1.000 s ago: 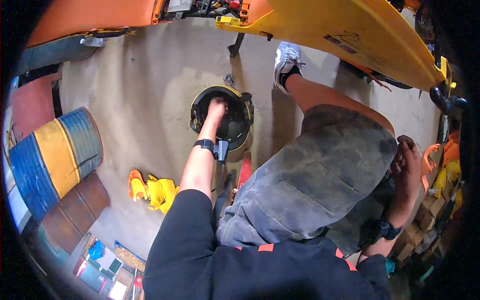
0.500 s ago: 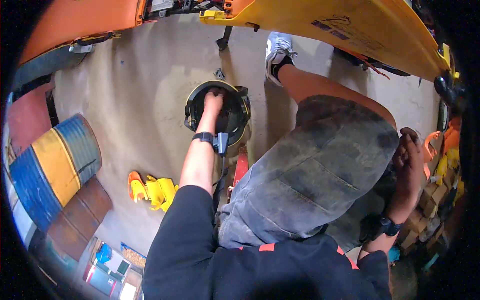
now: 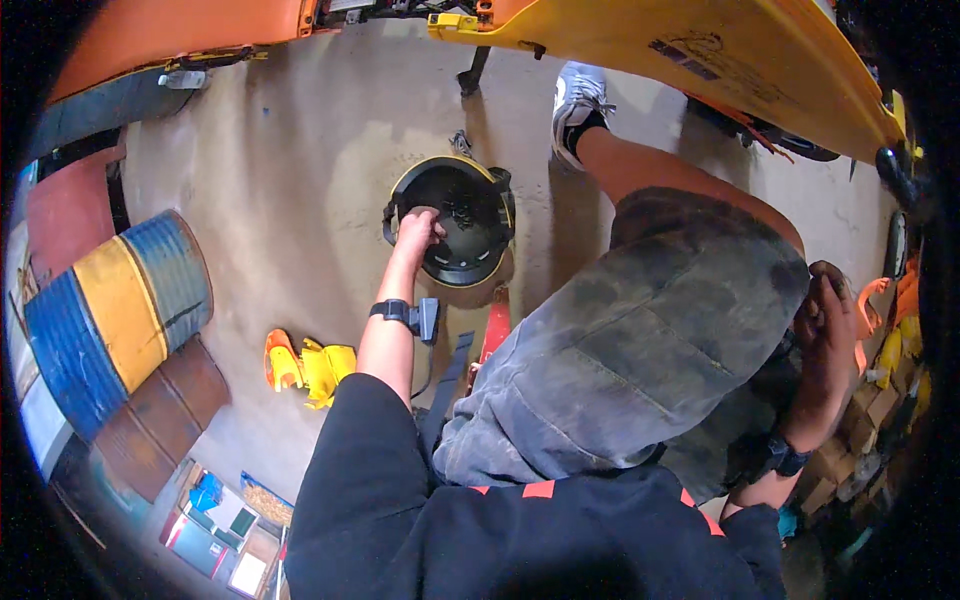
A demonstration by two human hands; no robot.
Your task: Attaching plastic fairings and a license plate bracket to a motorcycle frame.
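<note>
Left grip (image 3: 420, 229) curls at the mouth of a black, yellow-rimmed container (image 3: 472, 222).

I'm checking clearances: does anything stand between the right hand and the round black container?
Yes: the bent leg in grey shorts lies between the right hand and the round black container. Nothing visible blocks the left hand, which is at the container's opening.

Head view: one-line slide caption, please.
Left hand at a round, yellow-rimmed dark container, right hand beside the bent knee.
</note>
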